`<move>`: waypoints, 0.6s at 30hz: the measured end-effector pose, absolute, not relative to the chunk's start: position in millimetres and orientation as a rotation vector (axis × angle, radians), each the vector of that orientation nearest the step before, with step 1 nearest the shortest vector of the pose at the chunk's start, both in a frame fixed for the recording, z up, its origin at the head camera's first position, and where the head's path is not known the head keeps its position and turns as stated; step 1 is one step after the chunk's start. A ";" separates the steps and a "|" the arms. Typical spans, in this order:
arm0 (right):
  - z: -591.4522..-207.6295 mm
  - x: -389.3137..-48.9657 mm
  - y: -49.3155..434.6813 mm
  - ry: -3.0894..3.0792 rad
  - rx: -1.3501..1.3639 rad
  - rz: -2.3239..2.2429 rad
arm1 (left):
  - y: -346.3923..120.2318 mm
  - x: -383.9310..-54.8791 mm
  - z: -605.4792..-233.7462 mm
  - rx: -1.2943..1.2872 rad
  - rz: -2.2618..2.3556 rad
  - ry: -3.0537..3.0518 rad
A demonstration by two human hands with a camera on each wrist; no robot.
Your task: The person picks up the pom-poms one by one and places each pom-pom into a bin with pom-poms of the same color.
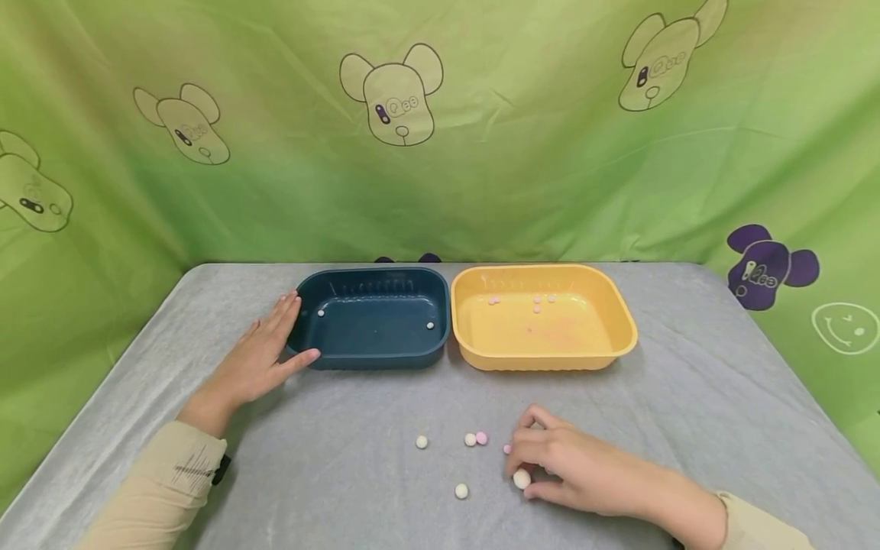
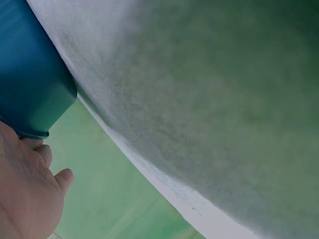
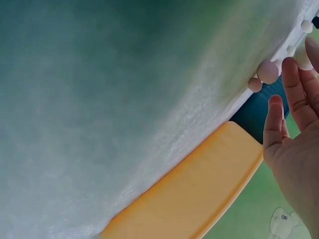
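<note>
My right hand (image 1: 577, 470) pinches a white ball (image 1: 522, 479) between thumb and fingertips, low over the grey cloth. The right wrist view has the same white ball (image 3: 302, 58) at the fingertips, with a larger pink ball (image 3: 268, 72) and a smaller one beside them. My left hand (image 1: 257, 359), fingers extended, rests against the left end of the dark blue tray (image 1: 378, 362). Left of the right hand lie a white ball (image 1: 422, 441), another white ball (image 1: 470, 439) touching a pink ball (image 1: 481, 438), and a nearer white ball (image 1: 461, 491). A small pink ball (image 1: 507, 449) is partly hidden by the fingers.
Right of the blue tray stands a yellow tray (image 1: 543, 361) with several small pink balls (image 1: 537, 309) inside. Two small white balls (image 1: 430, 325) lie in the blue tray. A green printed curtain (image 1: 481, 191) hangs behind the grey cloth-covered table (image 1: 330, 458).
</note>
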State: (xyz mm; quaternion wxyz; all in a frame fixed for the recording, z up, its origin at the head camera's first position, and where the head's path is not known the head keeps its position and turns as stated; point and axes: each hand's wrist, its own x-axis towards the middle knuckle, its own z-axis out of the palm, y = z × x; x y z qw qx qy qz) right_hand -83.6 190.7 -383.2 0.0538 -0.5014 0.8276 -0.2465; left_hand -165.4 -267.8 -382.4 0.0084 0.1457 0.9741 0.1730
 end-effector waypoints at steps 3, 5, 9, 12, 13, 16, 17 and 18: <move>-383.0 -83.6 191.9 2.532 -1.530 -0.781 | -268.0 -165.1 -382.6 0.456 0.544 3.051; -383.1 -83.6 192.6 2.546 -1.544 -0.802 | -268.3 -164.9 -383.0 0.457 0.546 3.055; -383.0 -83.6 193.2 2.572 -1.558 -0.835 | -268.4 -164.7 -383.3 0.460 0.555 3.052; -382.5 -83.5 193.6 2.591 -1.549 -0.848 | -268.4 -164.9 -383.4 0.461 0.561 3.046; -382.3 -83.6 193.7 2.599 -1.547 -0.850 | -268.4 -165.0 -383.5 0.461 0.563 3.044; -381.4 -83.8 194.0 2.622 -1.550 -0.852 | -268.7 -165.1 -383.7 0.459 0.559 3.037; -381.1 -84.0 194.1 2.627 -1.551 -0.854 | -268.5 -165.0 -383.6 0.457 0.559 3.035; -380.7 -84.2 194.2 2.631 -1.550 -0.857 | -268.6 -165.0 -383.6 0.456 0.558 3.034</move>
